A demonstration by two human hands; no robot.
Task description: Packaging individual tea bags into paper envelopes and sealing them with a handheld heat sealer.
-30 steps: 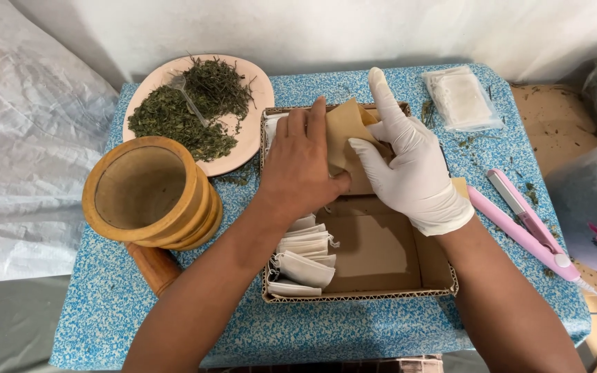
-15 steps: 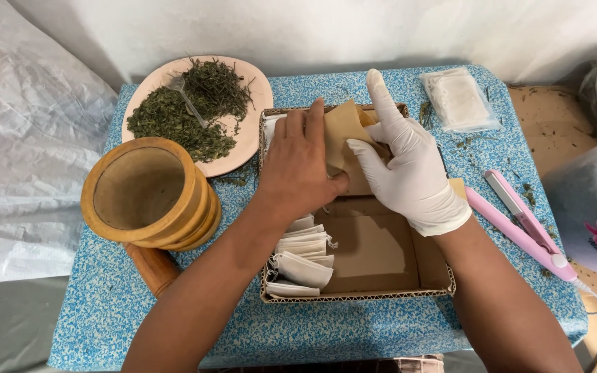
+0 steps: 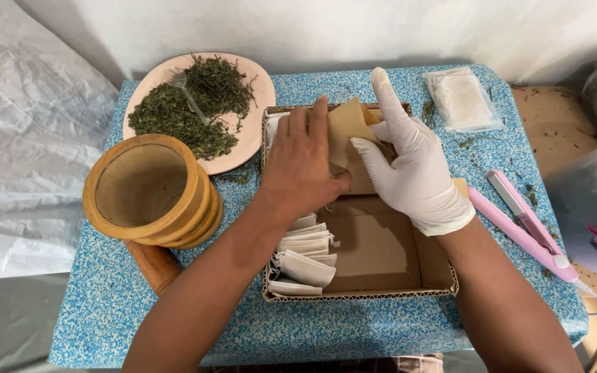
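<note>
A shallow cardboard box (image 3: 381, 262) is set at the middle of the blue speckled table (image 3: 354, 331). At the box's 12 o'clock end, a stack of brown paper envelopes (image 3: 349, 128) is held upright between both hands. The bare left hand (image 3: 302, 166) is pressed against the stack's 9 o'clock side, fingers nearly straight and close together, the thumb tucked under at the stack's lower edge. The white-gloved right hand (image 3: 412, 166) is laid on the 3 o'clock side, its index finger stretched straight toward 12 o'clock, the thumb spread against the brown paper.

A row of small white filter bags (image 3: 305, 259) is seen at the box's 8 o'clock corner. A wooden mortar (image 3: 148, 190) is placed at 9 o'clock of the box, a plate of dried green herbs (image 3: 198, 103) at 11 o'clock, a clear packet of white bags (image 3: 461, 100) at 1 o'clock, and a pink sealing tool (image 3: 523, 224) at 3 o'clock.
</note>
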